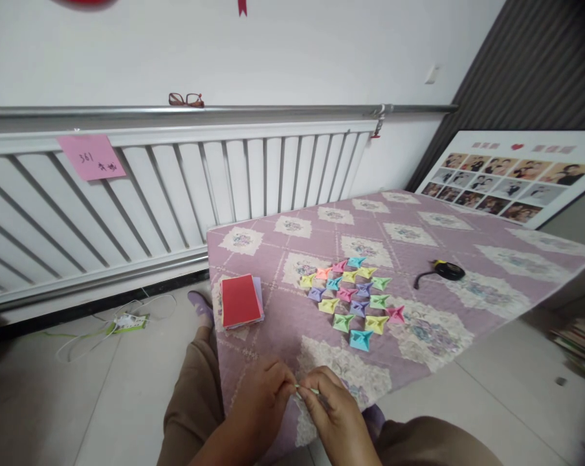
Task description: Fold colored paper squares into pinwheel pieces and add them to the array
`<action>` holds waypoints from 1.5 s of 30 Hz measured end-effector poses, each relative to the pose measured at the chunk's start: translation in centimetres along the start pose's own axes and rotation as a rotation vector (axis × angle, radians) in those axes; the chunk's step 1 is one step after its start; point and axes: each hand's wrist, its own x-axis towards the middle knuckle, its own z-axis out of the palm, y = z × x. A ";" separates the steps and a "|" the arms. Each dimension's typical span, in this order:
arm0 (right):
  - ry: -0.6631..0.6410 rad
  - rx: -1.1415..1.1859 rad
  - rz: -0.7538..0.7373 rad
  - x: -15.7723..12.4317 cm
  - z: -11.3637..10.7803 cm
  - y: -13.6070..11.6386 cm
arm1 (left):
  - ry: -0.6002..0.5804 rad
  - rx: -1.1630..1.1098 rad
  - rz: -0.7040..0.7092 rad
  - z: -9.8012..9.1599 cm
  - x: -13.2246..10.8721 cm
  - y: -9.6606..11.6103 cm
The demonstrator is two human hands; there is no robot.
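Note:
Close to the table's near edge, my left hand (266,395) and my right hand (330,404) meet, fingers pinched. Between their fingertips is a small piece of pale green paper (308,389), mostly covered by the fingers, so its folded shape cannot be made out. Ahead of my right hand stand several small folded paper boats (359,307) in rows, coloured yellow, pink, blue, green and purple. Beyond my left hand lies a stack of coloured paper (241,301) with a red sheet on top.
A purple flowered cloth (283,255) covers the table. A black strapped object with a yellow part, resembling a tape measure (448,270), lies at right. A photo board (516,181) leans behind. A white radiator (176,194) runs along the wall; a power strip (129,323) is on the floor.

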 end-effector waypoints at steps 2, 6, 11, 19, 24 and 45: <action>-0.012 0.039 0.056 -0.1 0.0 0.3 | -0.005 -0.028 -0.041 0.1 0.0 -0.2; -0.012 0.108 0.146 -0.2 -0.1 0.6 | -0.021 -0.076 -0.121 -0.1 0.2 -0.4; -0.019 0.103 0.137 -0.2 -0.1 0.4 | -0.066 -0.166 -0.069 -0.2 0.5 -0.2; -0.045 0.172 0.266 -0.6 0.7 0.7 | -0.071 -0.175 -0.140 0.8 0.5 -1.0; -0.044 0.333 0.421 -1.0 1.8 1.5 | -0.117 -0.407 -0.305 1.5 0.7 -1.9; 0.036 0.766 0.631 -0.9 2.1 1.5 | -0.142 -0.948 -0.521 2.0 0.7 -3.2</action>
